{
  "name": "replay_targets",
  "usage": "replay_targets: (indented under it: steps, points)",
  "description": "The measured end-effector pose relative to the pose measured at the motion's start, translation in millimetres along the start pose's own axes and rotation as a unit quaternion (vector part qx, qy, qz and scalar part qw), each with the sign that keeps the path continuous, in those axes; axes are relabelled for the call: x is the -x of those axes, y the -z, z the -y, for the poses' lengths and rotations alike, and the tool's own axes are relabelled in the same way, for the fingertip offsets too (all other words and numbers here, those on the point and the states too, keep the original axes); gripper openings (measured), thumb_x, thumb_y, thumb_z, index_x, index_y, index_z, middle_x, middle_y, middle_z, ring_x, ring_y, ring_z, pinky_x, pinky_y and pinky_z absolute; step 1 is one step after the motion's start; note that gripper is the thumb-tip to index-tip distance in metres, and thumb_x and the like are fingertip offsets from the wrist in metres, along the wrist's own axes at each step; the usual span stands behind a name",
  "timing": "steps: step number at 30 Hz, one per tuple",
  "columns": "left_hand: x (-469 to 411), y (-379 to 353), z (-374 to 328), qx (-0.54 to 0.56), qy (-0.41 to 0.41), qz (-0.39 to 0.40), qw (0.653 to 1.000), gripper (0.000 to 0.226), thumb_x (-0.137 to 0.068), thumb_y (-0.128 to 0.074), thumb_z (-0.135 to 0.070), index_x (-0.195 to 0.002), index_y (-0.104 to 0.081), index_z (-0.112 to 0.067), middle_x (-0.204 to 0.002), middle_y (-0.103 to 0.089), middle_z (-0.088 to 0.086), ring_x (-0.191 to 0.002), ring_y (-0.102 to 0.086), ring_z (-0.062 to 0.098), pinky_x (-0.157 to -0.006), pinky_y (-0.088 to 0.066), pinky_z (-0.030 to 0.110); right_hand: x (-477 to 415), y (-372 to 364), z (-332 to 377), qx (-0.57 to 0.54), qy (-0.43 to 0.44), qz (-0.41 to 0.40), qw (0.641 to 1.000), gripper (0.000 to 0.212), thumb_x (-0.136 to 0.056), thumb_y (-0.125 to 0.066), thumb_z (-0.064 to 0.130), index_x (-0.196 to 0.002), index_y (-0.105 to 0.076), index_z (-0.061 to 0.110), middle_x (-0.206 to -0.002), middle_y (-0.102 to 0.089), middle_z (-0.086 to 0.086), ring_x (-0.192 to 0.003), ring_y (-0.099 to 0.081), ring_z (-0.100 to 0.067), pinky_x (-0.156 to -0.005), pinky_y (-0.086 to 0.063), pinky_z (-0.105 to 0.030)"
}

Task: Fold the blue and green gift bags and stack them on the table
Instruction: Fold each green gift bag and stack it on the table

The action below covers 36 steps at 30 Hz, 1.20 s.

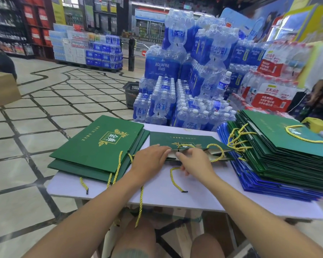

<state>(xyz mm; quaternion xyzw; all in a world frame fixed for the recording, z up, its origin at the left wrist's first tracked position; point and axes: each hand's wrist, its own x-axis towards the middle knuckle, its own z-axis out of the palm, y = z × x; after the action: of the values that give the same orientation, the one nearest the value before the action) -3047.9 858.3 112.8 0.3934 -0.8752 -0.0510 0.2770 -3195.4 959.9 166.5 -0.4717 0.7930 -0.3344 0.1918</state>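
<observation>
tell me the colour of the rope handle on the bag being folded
Yellow-gold twisted rope handle on the green bag; clearest in head view.

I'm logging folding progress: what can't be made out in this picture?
Head view only:
- Count of blue gift bags: hidden under the green pile and cut off by the right edge.
- Fold of the middle green bag: covered by the left hand and right hand.
- Grip of the right hand's fingers: curled under, unclear.

One loose green bag [185, 141], two piles [99, 146] [280, 161], the left perhaps three bags.
</observation>
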Motion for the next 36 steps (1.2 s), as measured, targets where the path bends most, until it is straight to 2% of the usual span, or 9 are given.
replay_targets:
  steps: [4, 11, 14, 16, 17, 21, 24, 29, 36]
  points:
    - [0, 1, 0, -0.004, 0.002, 0.011, 1.0, 0.053, -0.107, -0.018, -0.055, -0.125, -0.065, -0.042, -0.119, -0.073, -0.015, -0.131, -0.058, 0.008, -0.082, -0.058, 0.037, -8, -13, 6, -0.211, -0.08, -0.014, 0.974, 0.022, -0.093, -0.066, 0.017, -0.073, -0.068, 0.008, -0.059, -0.063, -0.004, -0.041, -0.052, -0.011, -0.046, -0.043, -0.021]
    - [-1, -1, 2, 0.005, -0.015, 0.04, 0.999, 0.037, -0.11, -0.031, -0.049, -0.128, -0.063, -0.041, -0.126, -0.069, -0.019, -0.136, -0.053, 0.009, -0.09, -0.056, 0.038, -4, 16, 11, -0.234, -0.159, 0.123, 0.951, 0.026, -0.096, -0.06, 0.027, -0.08, -0.074, 0.013, -0.057, -0.06, 0.005, -0.042, -0.041, -0.006, -0.041, -0.029, -0.017]
    - [0, 1, 0, 0.02, -0.029, 0.048, 0.998, 0.035, -0.109, -0.035, -0.046, -0.126, -0.065, -0.039, -0.126, -0.068, -0.02, -0.134, -0.055, 0.011, -0.097, -0.053, 0.037, -22, 33, 1, -0.005, 0.0, -0.02, 1.0, 0.03, -0.096, -0.057, 0.048, -0.088, -0.074, 0.025, -0.079, -0.071, 0.008, -0.066, -0.058, -0.013, -0.058, -0.046, -0.027]
    - [1, 3, 0, 0.02, -0.037, 0.057, 0.998, 0.036, -0.11, -0.035, -0.044, -0.131, -0.063, -0.038, -0.132, -0.066, -0.02, -0.136, -0.053, 0.011, -0.101, -0.05, 0.035, -30, 39, -12, 0.28, 0.091, -0.034, 0.955, 0.025, -0.087, -0.062, 0.057, -0.101, -0.068, 0.036, -0.1, -0.067, 0.013, -0.094, -0.061, -0.016, -0.077, -0.052, -0.034]
    - [0, 4, 0, 0.018, -0.042, 0.06, 0.997, 0.036, -0.11, -0.034, -0.044, -0.134, -0.061, -0.039, -0.136, -0.064, -0.02, -0.137, -0.051, 0.011, -0.102, -0.049, 0.034, -35, 41, -16, 0.328, 0.109, 0.0, 0.938, 0.023, -0.085, -0.064, 0.052, -0.102, -0.068, 0.037, -0.103, -0.066, 0.012, -0.1, -0.061, -0.018, -0.081, -0.052, -0.035]
    - [-2, 4, 2, 0.02, -0.064, 0.058, 0.996, 0.036, -0.11, -0.036, -0.042, -0.134, -0.062, -0.038, -0.134, -0.064, -0.02, -0.13, -0.054, 0.009, -0.093, -0.048, 0.031, -59, 68, -6, 0.181, 0.132, 0.158, 0.962, 0.002, -0.088, -0.071, 0.03, -0.087, -0.07, 0.028, -0.087, -0.072, 0.009, -0.086, -0.067, -0.017, -0.077, -0.055, -0.034]
    - [-1, 1, 4, 0.002, -0.092, 0.048, 0.995, 0.034, -0.105, -0.041, -0.043, -0.128, -0.067, -0.038, -0.129, -0.064, -0.019, -0.121, -0.056, 0.008, -0.084, -0.048, 0.028, -83, 91, 15, 0.052, 0.096, 0.274, 0.956, 0.01, -0.098, -0.069, 0.021, -0.103, -0.07, 0.013, -0.086, -0.074, 0.003, -0.075, -0.069, -0.016, -0.076, -0.058, -0.029]
    - [-2, -1, 9, -0.007, -0.102, 0.058, 0.993, 0.041, -0.094, -0.05, -0.06, -0.127, -0.065, -0.041, -0.133, -0.061, -0.018, -0.125, -0.053, 0.008, -0.092, -0.049, 0.031, -131, 74, 16, 0.041, 0.058, 0.207, 0.976, 0.018, -0.1, -0.066, 0.024, -0.103, -0.071, 0.007, -0.077, -0.062, 0.0, -0.057, -0.043, -0.011, -0.055, -0.042, -0.025]
    - [-2, -4, 10, -0.013, -0.099, 0.061, 0.993, 0.043, -0.093, -0.049, -0.065, -0.127, -0.061, -0.044, -0.135, -0.057, -0.021, -0.13, -0.048, 0.006, -0.095, -0.047, 0.03, -169, 41, -18, -0.006, -0.028, 0.139, 0.99, 0.014, -0.099, -0.064, 0.018, -0.087, -0.07, 0.012, -0.082, -0.063, -0.002, -0.062, -0.038, -0.013, -0.053, -0.033, -0.026]
